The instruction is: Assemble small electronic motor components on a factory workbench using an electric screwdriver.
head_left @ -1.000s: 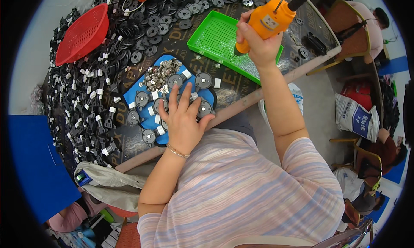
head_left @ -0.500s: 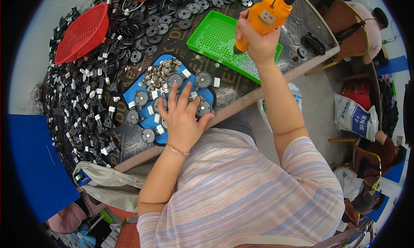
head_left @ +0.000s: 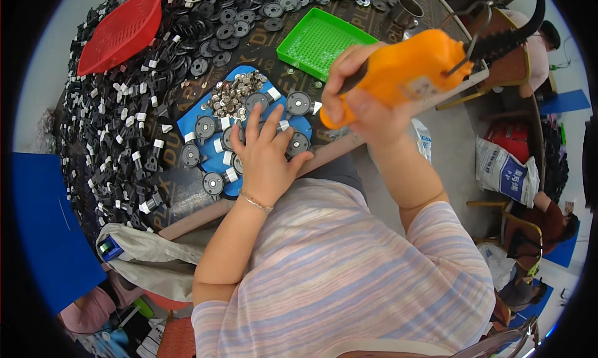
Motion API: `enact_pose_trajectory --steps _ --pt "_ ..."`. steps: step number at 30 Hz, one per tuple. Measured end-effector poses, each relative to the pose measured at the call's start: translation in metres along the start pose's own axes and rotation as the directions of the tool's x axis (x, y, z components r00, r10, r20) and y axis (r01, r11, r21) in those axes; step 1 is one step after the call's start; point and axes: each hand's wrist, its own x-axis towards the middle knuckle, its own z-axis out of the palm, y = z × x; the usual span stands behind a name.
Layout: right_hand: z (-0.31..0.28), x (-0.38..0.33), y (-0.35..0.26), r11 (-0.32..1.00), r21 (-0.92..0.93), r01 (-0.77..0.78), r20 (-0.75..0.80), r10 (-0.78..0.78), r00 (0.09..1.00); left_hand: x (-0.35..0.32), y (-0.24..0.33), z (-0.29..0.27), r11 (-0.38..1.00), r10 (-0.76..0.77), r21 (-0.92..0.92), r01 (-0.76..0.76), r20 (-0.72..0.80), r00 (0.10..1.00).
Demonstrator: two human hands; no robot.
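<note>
My left hand [head_left: 268, 162] lies with fingers spread over several black wheel-like parts with white tabs, on a blue mat [head_left: 215, 160]. One such wheel part [head_left: 298, 103] sits on the mat's right side, beyond my fingers. In my right hand [head_left: 377, 118] is an orange electric screwdriver [head_left: 414, 65], gripped around its body and raised above the table's front edge. Its front end points left and down, close to the mat's right edge; the bit cannot be made out. A pile of small silvery metal pieces [head_left: 233, 96] rests on the mat past my left fingertips.
A green perforated tray [head_left: 327, 37] stands behind the screwdriver. Black parts with white tabs [head_left: 124, 121] cover the table's left, near a red basket [head_left: 121, 31]. Black discs [head_left: 230, 28] heap at the back. A metal cup [head_left: 407, 12] is at back right. A cable trails from the screwdriver.
My right hand has brought the screwdriver from over the green tray toward me, and it now tilts toward the mat. My left hand stays on the wheel parts. The view has shifted slightly.
</note>
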Motion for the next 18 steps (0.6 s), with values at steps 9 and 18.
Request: enact_pose_trajectory --steps 9,18 --pt "0.024 -0.004 0.023 0.999 -0.005 -0.039 -0.02 0.039 0.999 0.001 -0.001 0.001 0.999 -0.007 -0.039 0.007 0.015 1.0" --pt "0.018 -0.006 0.028 0.99 -0.122 -0.075 0.105 0.088 0.991 0.001 0.002 0.001 0.998 -0.018 -0.061 0.016 -0.034 0.999"
